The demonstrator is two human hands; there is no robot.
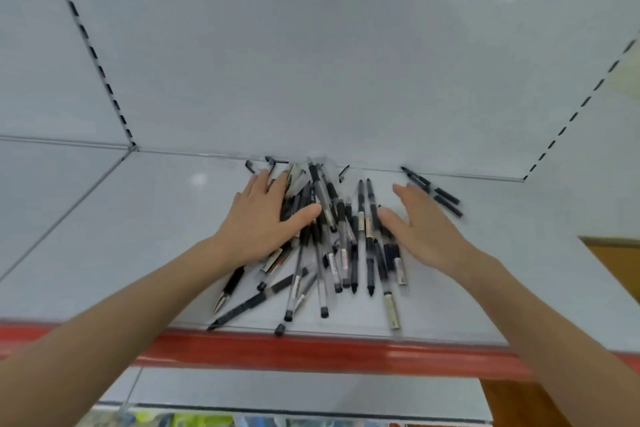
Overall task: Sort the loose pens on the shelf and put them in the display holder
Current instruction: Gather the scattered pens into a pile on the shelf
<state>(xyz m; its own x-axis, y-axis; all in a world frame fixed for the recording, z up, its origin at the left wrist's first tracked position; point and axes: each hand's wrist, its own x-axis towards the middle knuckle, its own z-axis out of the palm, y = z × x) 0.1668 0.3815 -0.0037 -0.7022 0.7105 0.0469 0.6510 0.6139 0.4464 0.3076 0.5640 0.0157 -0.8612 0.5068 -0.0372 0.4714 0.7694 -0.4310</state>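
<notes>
A heap of loose pens [332, 236] is spread over the middle of a pale grey shelf [156, 218], from its back edge to its near lip. Most are laid with their long axes running near to far. Those on the left are fanned out towards the near left, one with its bare metal point [221, 302] aimed that way. A separate pair of pens [437, 193] is set at the far right, slanted from far left to near right.

The left hand [266, 218] is laid flat on the left side of the heap, fingers spread and straight, with nothing gripped. The right hand [426, 229] is held open at the right edge of the heap, fingers straight, thumb against the pens, nothing grasped.

The near lip of the shelf is faced with a red strip [311, 350]. A plain grey back panel [311, 62] is flanked by slotted uprights [90, 45]. A wooden panel [616, 263] is seen at the right, and blurred coloured goods [194, 421] below.

Pale labels are carried on several barrels, but the print cannot be read.
</notes>
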